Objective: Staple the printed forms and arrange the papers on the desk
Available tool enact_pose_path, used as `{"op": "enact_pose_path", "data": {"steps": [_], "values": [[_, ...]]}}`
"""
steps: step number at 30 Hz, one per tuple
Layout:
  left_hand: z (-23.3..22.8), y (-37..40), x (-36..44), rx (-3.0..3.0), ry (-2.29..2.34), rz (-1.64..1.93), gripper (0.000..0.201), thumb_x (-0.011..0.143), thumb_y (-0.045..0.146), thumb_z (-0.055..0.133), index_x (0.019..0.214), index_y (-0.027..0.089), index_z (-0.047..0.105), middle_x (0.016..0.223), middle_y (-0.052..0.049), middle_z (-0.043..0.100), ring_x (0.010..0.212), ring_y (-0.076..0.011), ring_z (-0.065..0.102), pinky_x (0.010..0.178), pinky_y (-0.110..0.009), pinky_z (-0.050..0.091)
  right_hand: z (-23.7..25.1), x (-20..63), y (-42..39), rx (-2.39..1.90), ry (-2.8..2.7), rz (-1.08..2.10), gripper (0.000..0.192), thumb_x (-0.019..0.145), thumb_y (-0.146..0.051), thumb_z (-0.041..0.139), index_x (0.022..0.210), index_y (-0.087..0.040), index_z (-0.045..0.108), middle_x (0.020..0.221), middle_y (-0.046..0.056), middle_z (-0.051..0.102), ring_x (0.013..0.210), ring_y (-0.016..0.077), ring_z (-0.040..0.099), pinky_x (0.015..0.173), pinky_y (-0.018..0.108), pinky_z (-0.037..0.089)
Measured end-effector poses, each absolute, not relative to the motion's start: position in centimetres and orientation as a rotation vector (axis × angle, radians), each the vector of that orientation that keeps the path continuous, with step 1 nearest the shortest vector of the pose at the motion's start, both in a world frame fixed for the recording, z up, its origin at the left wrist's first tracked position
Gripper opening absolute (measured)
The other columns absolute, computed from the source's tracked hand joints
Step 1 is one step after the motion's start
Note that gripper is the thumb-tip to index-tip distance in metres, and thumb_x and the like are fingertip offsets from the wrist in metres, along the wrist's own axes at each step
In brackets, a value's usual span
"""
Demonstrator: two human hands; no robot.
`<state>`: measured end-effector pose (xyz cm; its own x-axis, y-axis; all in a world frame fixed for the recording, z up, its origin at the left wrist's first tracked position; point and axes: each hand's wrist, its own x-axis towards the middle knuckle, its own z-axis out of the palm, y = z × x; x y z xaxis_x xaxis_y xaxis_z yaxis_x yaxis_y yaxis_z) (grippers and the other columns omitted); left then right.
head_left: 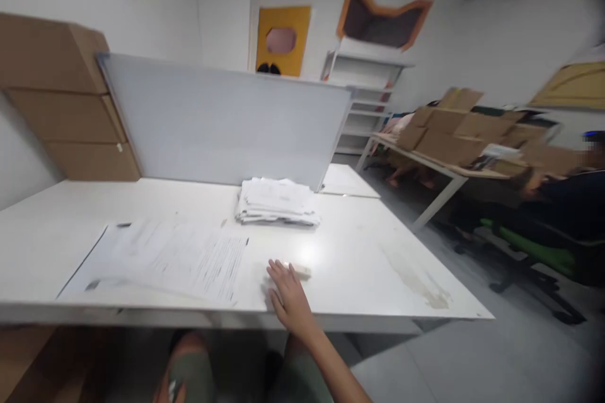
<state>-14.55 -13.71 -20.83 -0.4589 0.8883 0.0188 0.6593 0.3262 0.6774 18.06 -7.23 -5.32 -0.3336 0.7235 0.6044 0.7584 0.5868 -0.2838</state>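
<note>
Nearest, the person's right hand lies flat on the front edge of a white table, fingers spread and gripping nothing; its fingertips touch a small pale object, too blurred to identify. Left of the hand, printed sheets lie flat on the tabletop. Farther back sits a stack of papers, just before a grey divider panel. Beyond, cardboard boxes are piled on another table at the right
</note>
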Motion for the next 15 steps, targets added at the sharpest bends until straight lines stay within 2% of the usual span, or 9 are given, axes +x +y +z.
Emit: {"op": "enact_pose_path", "data": {"steps": [1, 3, 5, 6, 7, 9, 12, 15], "values": [[-20.3, -15.6, -14.6, 1.402, 2.203, 0.867, 0.044, 0.073, 0.045, 0.042, 0.107, 0.027, 0.061, 0.107, -0.004, 0.070, 0.111, -0.0279, 0.064, 0.098, -0.035, 0.051, -5.0, 17.0, -7.7, -1.135, -2.148, -0.029, 0.055, 0.097, -0.016, 0.035, 0.152, -0.020, 0.032, 0.149, 0.010, 0.045, 0.143, 0.0235, 0.034, 0.118, 0.056, 0.027], [-18.2, -18.3, -13.6, 1.513, 2.162, 0.942, 0.047, 0.078, 0.039, 0.042, 0.115, 0.013, 0.057, 0.120, -0.017, 0.061, 0.119, -0.0321, 0.057, 0.104, -0.042, 0.046, -4.7, 14.9, -8.3, -1.077, -2.234, 0.078, 0.055, 0.097, -0.014, 0.033, 0.151, -0.019, 0.033, 0.150, 0.010, 0.044, 0.144, 0.0218, 0.032, 0.119, 0.053, 0.026], [-14.8, -19.6, -11.5, 1.629, 2.138, 1.100, 0.041, 0.083, 0.030, 0.043, 0.118, 0.011, 0.054, 0.115, -0.018, 0.057, 0.105, -0.0288, 0.063, 0.093, -0.043, 0.053, -4.7, 12.7, -8.6, -1.045, -2.331, 0.205, 0.054, 0.098, -0.021, 0.036, 0.152, -0.019, 0.032, 0.153, 0.011, 0.039, 0.145, 0.0216, 0.030, 0.119, 0.050, 0.027], [-12.4, -20.0, -10.1, 1.719, 2.075, 1.238, 0.035, 0.085, 0.025, 0.044, 0.116, 0.013, 0.053, 0.104, -0.014, 0.058, 0.090, -0.0244, 0.065, 0.083, -0.040, 0.056, -4.8, 11.6, -8.8, -1.039, -2.380, 0.255, 0.055, 0.098, -0.026, 0.039, 0.152, -0.019, 0.030, 0.155, 0.011, 0.035, 0.146, 0.0225, 0.029, 0.118, 0.049, 0.027], [-9.7, -20.2, -8.5, 1.863, 1.959, 1.391, 0.029, 0.086, 0.022, 0.046, 0.114, 0.016, 0.053, 0.094, -0.009, 0.057, 0.084, -0.0213, 0.063, 0.079, -0.037, 0.056, -4.9, 10.6, -8.8, -1.045, -2.422, 0.285, 0.058, 0.097, -0.031, 0.043, 0.153, -0.019, 0.029, 0.156, 0.012, 0.032, 0.146, 0.0240, 0.028, 0.118, 0.049, 0.028], [-3.3, -20.6, -5.2, 2.066, 1.616, 1.769, 0.031, 0.086, 0.019, 0.052, 0.117, 0.023, 0.049, 0.090, -0.004, 0.052, 0.081, -0.0181, 0.060, 0.076, -0.034, 0.056, -5.2, 9.0, -8.9, -1.089, -2.478, 0.286, 0.063, 0.095, -0.036, 0.049, 0.152, -0.017, 0.030, 0.156, 0.013, 0.032, 0.145, 0.0274, 0.030, 0.116, 0.051, 0.028], [5.9, -22.2, -1.6, 1.804, 0.995, 2.309, 0.043, 0.090, 0.033, 0.049, 0.132, 0.028, 0.043, 0.089, -0.004, 0.043, 0.068, -0.0162, 0.054, 0.061, -0.033, 0.055, -5.7, 8.2, -9.0, -1.200, -2.462, 0.208, 0.052, 0.096, -0.030, 0.047, 0.146, -0.015, 0.041, 0.147, 0.015, 0.046, 0.135, 0.0291, 0.043, 0.109, 0.049, 0.033], [11.0, -25.4, -2.0, 1.862, 1.131, 1.934, 0.048, 0.086, 0.044, 0.059, 0.132, 0.041, 0.045, 0.092, -0.005, 0.048, 0.066, -0.0185, 0.055, 0.061, -0.038, 0.057, -6.3, 9.0, -9.3, -1.267, -2.355, 0.150, 0.040, 0.098, -0.029, 0.042, 0.134, -0.016, 0.054, 0.131, 0.015, 0.060, 0.119, 0.0280, 0.054, 0.096, 0.043, 0.041]]}}
